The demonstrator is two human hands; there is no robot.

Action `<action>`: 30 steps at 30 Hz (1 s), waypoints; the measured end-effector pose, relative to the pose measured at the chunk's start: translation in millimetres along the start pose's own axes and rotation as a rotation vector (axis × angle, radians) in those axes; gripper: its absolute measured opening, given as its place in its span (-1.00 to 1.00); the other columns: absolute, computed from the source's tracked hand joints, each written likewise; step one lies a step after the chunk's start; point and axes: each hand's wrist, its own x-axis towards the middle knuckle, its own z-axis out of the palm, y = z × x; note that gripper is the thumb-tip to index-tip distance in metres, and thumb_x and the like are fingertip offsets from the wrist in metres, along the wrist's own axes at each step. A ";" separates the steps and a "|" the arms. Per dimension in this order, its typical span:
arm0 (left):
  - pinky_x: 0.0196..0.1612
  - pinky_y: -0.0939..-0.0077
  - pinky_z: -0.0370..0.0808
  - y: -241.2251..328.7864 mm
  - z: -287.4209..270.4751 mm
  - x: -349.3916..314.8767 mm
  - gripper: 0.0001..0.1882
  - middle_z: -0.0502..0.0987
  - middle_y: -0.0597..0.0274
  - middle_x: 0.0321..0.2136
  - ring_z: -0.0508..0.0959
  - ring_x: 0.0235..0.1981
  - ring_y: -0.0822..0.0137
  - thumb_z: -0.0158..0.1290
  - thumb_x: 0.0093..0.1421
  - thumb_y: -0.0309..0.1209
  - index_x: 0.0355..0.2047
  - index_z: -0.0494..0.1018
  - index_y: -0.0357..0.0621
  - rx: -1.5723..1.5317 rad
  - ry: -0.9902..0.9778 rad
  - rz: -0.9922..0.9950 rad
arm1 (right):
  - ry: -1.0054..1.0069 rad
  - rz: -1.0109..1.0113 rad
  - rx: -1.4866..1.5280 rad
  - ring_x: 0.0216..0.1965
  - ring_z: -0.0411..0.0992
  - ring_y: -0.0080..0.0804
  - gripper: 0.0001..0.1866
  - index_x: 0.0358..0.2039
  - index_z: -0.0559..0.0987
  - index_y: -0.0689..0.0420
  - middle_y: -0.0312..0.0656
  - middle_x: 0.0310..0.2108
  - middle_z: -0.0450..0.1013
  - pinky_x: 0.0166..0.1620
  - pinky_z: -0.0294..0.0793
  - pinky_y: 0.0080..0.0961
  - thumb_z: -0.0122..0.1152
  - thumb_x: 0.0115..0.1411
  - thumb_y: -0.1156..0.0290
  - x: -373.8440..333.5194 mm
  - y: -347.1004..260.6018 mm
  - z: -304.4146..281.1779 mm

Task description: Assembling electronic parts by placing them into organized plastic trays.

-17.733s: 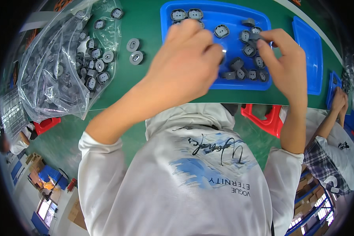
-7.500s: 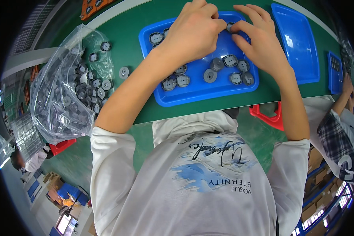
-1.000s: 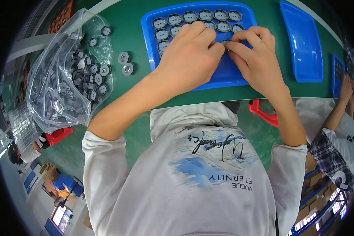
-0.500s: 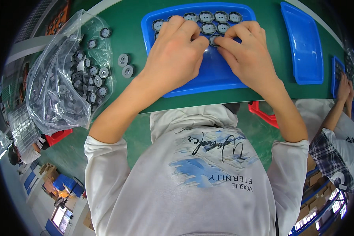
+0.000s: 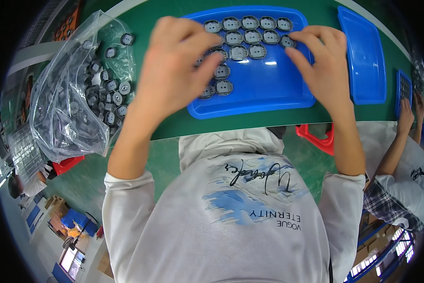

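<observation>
The right hand [image 5: 332, 68] brackets a grey part [image 5: 287, 41] inside a blue tray [image 5: 268, 89], grip unclear; the blurred left hand's [image 5: 167, 70] fingers stand spread. The part looks light, stiff, best pinched by its rim.

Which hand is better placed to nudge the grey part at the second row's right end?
Probably the right hand: it appears to touch that grey part. The left hand is farther, at the left end of the blue tray.

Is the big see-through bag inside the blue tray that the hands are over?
No, the clear plastic bag lies on the green table, left of that blue tray.
</observation>
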 end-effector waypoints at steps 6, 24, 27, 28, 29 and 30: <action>0.04 0.17 0.42 -14.8 -49.4 -49.1 -0.49 0.52 0.04 0.00 0.45 -0.03 -0.02 0.33 0.08 -0.35 0.06 0.54 -0.12 0.259 -0.179 -0.309 | -0.006 0.003 -0.137 0.14 0.29 -0.04 -0.69 -0.10 0.68 -0.02 -0.23 0.01 0.49 0.21 0.27 -0.18 0.44 0.10 0.37 -4.0 14.6 5.2; -0.47 0.39 0.50 -24.6 6.0 -93.6 -0.73 0.53 0.17 -0.44 0.55 -0.54 0.20 0.34 0.10 -0.37 -0.22 0.55 -0.13 0.066 0.343 -0.383 | -0.502 -0.476 0.294 -0.11 0.51 0.13 -0.68 -0.08 0.59 0.17 0.13 -0.12 0.46 -0.02 0.52 -0.07 0.26 0.14 0.37 168.5 -139.0 64.1; -0.50 0.58 0.44 -18.1 -4.8 -77.4 -0.63 0.54 0.27 -0.54 0.49 -0.60 0.50 0.40 0.10 -0.32 -0.18 0.51 -0.21 -0.228 0.475 -0.585 | -0.476 -0.502 0.224 -0.15 0.56 0.12 -0.73 -0.23 0.64 0.19 0.18 -0.21 0.55 -0.07 0.55 -0.08 0.30 0.08 0.34 197.8 -153.4 110.1; -0.54 0.61 0.39 -16.6 -9.4 -70.9 -0.65 0.54 0.29 -0.54 0.47 -0.61 0.53 0.39 0.12 -0.32 -0.21 0.50 -0.23 -0.469 0.534 -0.641 | -0.514 -0.541 0.196 -0.16 0.57 0.11 -0.75 -0.27 0.66 0.19 0.19 -0.23 0.57 -0.09 0.56 -0.09 0.30 0.06 0.34 205.1 -154.3 116.8; -0.58 0.64 0.34 -15.2 -14.4 -64.6 -0.66 0.54 0.31 -0.53 0.45 -0.61 0.56 0.38 0.15 -0.32 -0.24 0.49 -0.24 -0.714 0.589 -0.696 | -0.521 -0.535 0.188 -0.16 0.57 0.11 -0.75 -0.27 0.66 0.19 0.19 -0.23 0.57 -0.09 0.56 -0.09 0.30 0.06 0.34 203.7 -150.7 114.6; -0.64 0.67 0.24 -7.1 -17.6 -53.2 -0.71 0.54 0.33 -0.53 0.41 -0.63 0.60 0.34 0.20 -0.32 -0.28 0.48 -0.25 -0.988 0.626 -0.702 | -0.432 -0.541 0.304 -0.18 0.57 0.10 -0.75 -0.28 0.66 0.20 0.18 -0.25 0.57 -0.10 0.56 -0.11 0.30 0.06 0.34 201.1 -141.2 109.9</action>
